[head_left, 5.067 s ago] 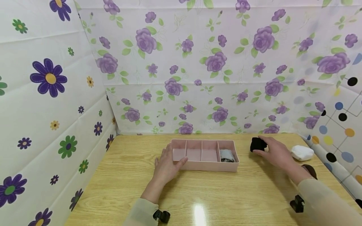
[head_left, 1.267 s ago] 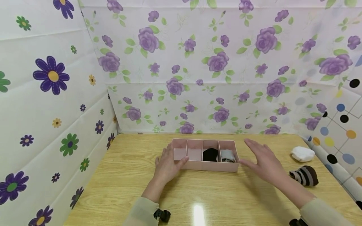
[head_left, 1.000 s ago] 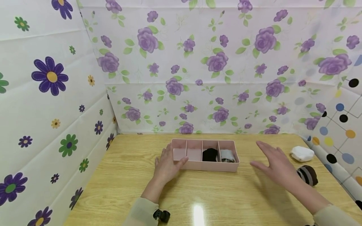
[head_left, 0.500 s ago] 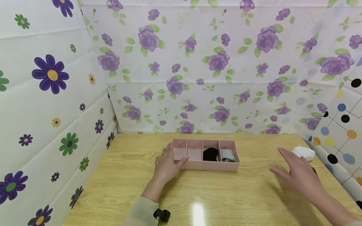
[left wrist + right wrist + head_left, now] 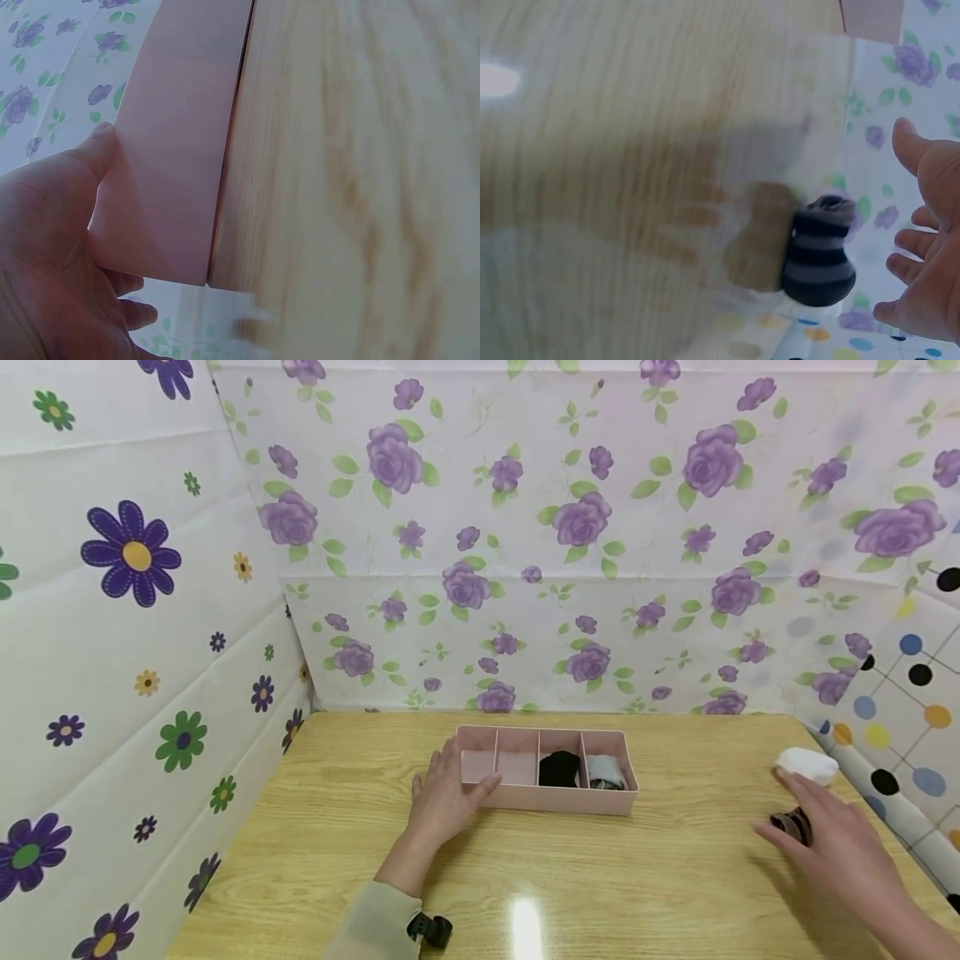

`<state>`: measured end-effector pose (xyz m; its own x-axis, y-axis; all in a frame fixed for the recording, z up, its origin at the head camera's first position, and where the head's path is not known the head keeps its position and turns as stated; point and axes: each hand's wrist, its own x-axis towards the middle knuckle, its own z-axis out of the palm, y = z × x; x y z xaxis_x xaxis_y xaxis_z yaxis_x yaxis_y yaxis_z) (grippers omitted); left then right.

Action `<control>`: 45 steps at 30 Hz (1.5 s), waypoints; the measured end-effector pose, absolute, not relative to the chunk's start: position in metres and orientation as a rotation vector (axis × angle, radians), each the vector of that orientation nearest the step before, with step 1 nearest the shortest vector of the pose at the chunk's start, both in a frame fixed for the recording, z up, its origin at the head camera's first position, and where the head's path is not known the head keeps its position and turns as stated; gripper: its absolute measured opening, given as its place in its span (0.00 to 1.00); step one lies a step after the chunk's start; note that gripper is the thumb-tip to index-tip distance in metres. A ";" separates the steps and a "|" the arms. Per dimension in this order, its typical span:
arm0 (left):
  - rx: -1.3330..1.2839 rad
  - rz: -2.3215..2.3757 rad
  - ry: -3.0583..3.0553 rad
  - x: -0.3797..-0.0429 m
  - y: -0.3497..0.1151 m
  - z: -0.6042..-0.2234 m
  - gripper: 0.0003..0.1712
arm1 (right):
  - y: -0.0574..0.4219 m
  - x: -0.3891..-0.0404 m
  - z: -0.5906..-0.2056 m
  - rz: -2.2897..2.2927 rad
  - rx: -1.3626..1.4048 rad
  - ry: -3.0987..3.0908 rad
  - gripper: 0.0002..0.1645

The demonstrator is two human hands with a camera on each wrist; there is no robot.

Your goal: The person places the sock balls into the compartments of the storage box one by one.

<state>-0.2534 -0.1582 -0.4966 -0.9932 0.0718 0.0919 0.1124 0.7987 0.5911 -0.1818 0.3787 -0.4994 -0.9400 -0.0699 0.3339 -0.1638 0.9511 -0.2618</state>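
Left hand clasping pink box, right hand near striped sock, fingers apart

striped bundle partly behind right grip, forearm cropped

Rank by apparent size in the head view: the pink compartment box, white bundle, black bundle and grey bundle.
1. Pink compartment box
2. White bundle
3. Black bundle and grey bundle look too alike to rank.
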 end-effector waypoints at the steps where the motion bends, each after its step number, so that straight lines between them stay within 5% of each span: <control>1: -0.148 -0.966 -2.917 -0.253 -0.158 -0.496 0.65 | 0.381 -0.182 -0.501 0.403 0.164 -2.775 0.58; 22: -0.147 -0.942 -2.920 -0.252 -0.159 -0.495 0.65 | 0.420 -0.184 -0.524 0.393 0.001 -2.924 0.69; 45: -0.153 -0.950 -2.907 -0.252 -0.158 -0.495 0.65 | 0.428 -0.185 -0.524 0.369 -0.131 -3.011 0.64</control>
<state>-0.2523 -0.1582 -0.4954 -0.9918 0.0704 0.1062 0.1195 0.8030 0.5839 -0.1849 0.4280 -0.5240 -0.9907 0.0984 0.0939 0.0729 0.9668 -0.2448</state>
